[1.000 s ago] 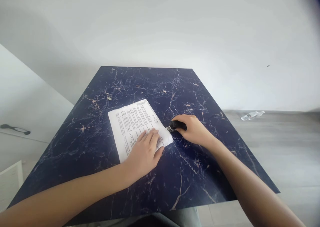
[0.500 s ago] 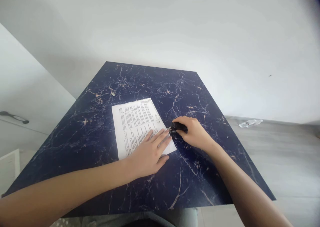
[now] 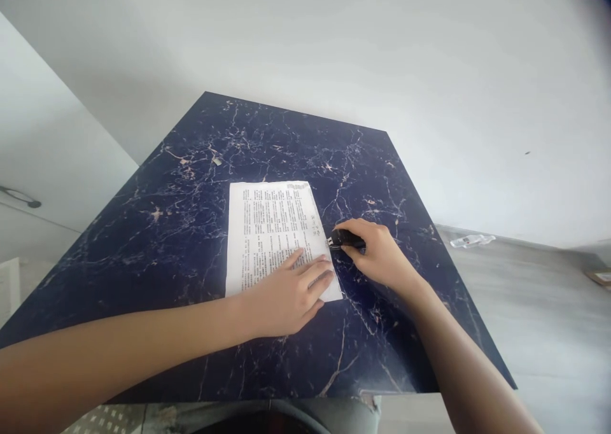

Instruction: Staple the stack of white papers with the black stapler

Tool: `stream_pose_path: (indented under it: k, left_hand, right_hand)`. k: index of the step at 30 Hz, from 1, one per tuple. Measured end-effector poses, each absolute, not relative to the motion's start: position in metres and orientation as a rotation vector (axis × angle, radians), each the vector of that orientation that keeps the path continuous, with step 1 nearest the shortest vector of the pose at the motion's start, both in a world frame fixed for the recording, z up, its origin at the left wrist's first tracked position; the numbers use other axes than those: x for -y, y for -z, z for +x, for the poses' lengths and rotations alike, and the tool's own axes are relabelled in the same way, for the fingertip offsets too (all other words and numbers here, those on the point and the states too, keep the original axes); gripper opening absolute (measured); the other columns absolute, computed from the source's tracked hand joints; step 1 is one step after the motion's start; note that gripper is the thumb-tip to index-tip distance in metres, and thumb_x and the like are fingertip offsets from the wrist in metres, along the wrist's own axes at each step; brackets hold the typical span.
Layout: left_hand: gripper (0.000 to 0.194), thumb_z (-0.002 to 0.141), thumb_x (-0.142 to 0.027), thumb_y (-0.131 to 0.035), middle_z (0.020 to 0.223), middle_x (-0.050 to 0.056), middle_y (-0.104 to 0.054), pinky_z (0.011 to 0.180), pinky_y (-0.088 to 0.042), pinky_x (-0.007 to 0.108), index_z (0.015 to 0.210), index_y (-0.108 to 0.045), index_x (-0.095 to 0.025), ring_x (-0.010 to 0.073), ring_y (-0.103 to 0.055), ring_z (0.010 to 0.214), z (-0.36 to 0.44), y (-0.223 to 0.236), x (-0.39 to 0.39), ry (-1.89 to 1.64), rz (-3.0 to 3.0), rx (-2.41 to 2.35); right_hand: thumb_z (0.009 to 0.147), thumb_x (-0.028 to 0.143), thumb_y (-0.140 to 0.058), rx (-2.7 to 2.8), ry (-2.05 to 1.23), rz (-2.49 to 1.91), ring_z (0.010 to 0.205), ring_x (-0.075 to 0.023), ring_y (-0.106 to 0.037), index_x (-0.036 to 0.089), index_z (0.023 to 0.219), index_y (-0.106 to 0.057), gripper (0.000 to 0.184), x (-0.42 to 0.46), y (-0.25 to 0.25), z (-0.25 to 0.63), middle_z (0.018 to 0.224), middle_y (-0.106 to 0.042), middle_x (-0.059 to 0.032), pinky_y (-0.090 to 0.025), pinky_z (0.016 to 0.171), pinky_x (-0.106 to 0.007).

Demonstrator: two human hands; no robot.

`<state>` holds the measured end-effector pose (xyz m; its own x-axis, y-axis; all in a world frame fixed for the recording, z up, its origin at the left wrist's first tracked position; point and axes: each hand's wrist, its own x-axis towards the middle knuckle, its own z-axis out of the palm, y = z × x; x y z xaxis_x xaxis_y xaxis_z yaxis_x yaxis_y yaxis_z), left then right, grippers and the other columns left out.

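Note:
A white printed sheet of paper lies on the dark blue marble-patterned table, its lines of text running away from me. Spread flat over its lower right part is my left hand, fingers apart. At the paper's right edge, my right hand is wrapped around a small black stapler. The stapler's metal front end meets that edge; whether the paper sits between its jaws I cannot tell. Whether the paper is one sheet or several is also unclear.
A clear plastic package lies on the grey floor to the right of the table. A pale wall stands behind the table. On the left is a white panel with a dark handle. My legs are under the near edge.
The paper has turned to lie straighter, with my left hand moving along with it. My right hand keeps its hold on the stapler at the paper's edge. The camera view has tilted slightly.

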<state>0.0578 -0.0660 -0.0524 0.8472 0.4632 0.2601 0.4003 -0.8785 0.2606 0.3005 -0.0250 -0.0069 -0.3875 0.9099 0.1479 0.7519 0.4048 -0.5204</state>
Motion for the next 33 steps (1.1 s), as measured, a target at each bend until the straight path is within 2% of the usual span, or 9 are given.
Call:
stream_pose_path:
  k: [10,25,33]
  left_hand:
    - [0.048,0.106,-0.029,-0.041,0.15,0.013,-0.057,0.126,-0.031,0.052,0.151,-0.048,-0.017,0.0289,-0.044,0.148,0.057,0.049,0.067,-0.476,2.813,-0.611]
    - [0.045,0.106,-0.022,-0.034,0.152,0.014,-0.055,0.126,-0.03,0.053,0.147,-0.052,-0.013,0.0281,-0.041,0.149,0.055,0.044,0.067,-0.349,2.923,-0.508]
    - [0.043,0.104,-0.02,-0.043,0.147,0.016,-0.059,0.127,-0.029,0.052,0.144,-0.054,-0.01,0.0286,-0.046,0.146,0.054,0.05,0.065,-0.458,2.936,-0.408]
  right_hand:
    - [0.079,0.003,-0.055,2.259,-0.486,-1.467,0.099,-0.0261,-0.069,0.024,0.113,-0.069,0.042,0.024,0.007,0.3,0.107,-0.074,-0.0057,-0.053,0.091,-0.044]
    - [0.079,0.003,-0.058,2.216,-0.395,-1.55,0.102,-0.0284,-0.068,0.023,0.118,-0.068,0.045,0.017,0.012,0.306,0.111,-0.073,-0.0071,-0.052,0.094,-0.045]
    - [0.078,0.002,-0.057,2.23,-0.413,-1.524,0.097,-0.0259,-0.067,0.023,0.114,-0.069,0.043,0.015,0.013,0.306,0.107,-0.074,-0.0058,-0.051,0.091,-0.043]
